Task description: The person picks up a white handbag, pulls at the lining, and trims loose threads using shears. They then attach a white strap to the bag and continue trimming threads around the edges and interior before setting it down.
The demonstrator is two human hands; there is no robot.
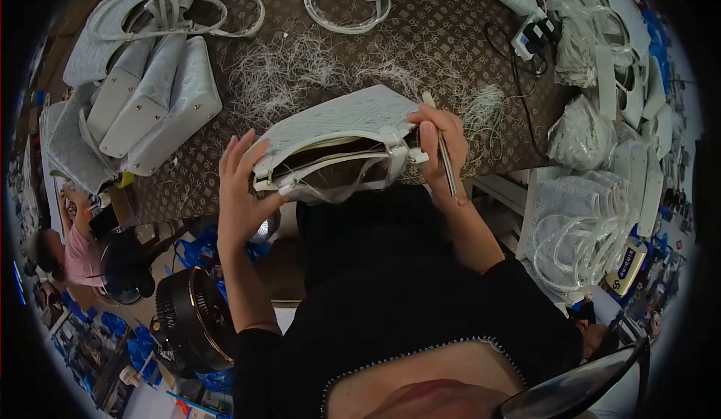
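Observation:
A white patterned handbag lies between my hands at the near edge of the brown table, its zipped opening facing me and its dark inside partly showing. My left hand grips the bag's left end, thumb below and fingers on top. At the right end, my right hand holds the bag's corner and also a thin metal tool that points down along the palm. White handles with clear wrapping hang along the bag's near side.
Piles of loose white thread lie on the patterned table. More white bags stand at the left; others are stacked at the right. A black fan is at the lower left. A person in pink sits far left.

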